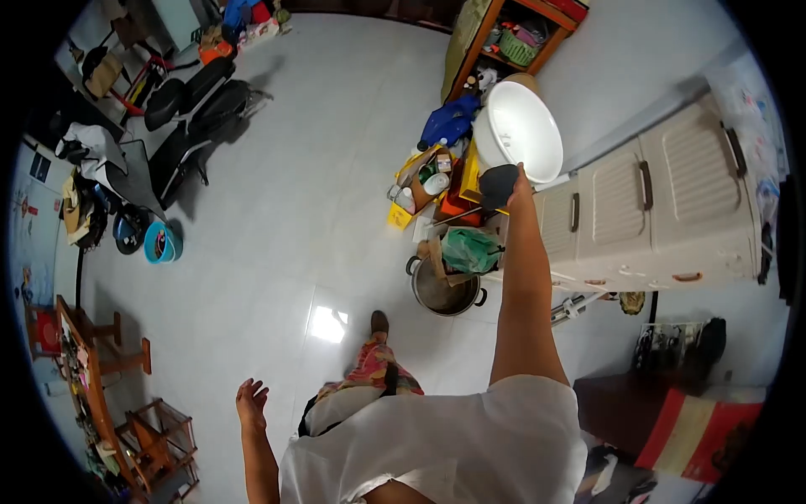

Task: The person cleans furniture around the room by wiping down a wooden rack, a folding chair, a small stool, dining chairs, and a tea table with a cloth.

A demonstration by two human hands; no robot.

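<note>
At the lower left my left hand (pixel 252 402) hangs over the floor, fingers loosely bent and apart, with nothing in it. My right arm is stretched far forward, and my right hand (pixel 521 186) grips a dark grey, rounded, soft-looking piece (pixel 499 185), its kind unclear. That hand overlaps the near rim of a white plastic basin (pixel 525 130), which is tilted with its inside facing me. Just left of the dark piece stands a yellow carton (pixel 405 217) with bottles and a white roll. Closer to me are a green plastic bag (pixel 471 250) and a two-handled metal pot (pixel 445 294).
A beige drawer cabinet (pixel 617 193) runs along the right side. Behind the basin is a wooden cabinet (pixel 470 50), with a blue bag (pixel 449 122) before it. A motor scooter (pixel 180 143), a light-blue bucket (pixel 162 243) and a wooden stool (pixel 155 441) stand on the left.
</note>
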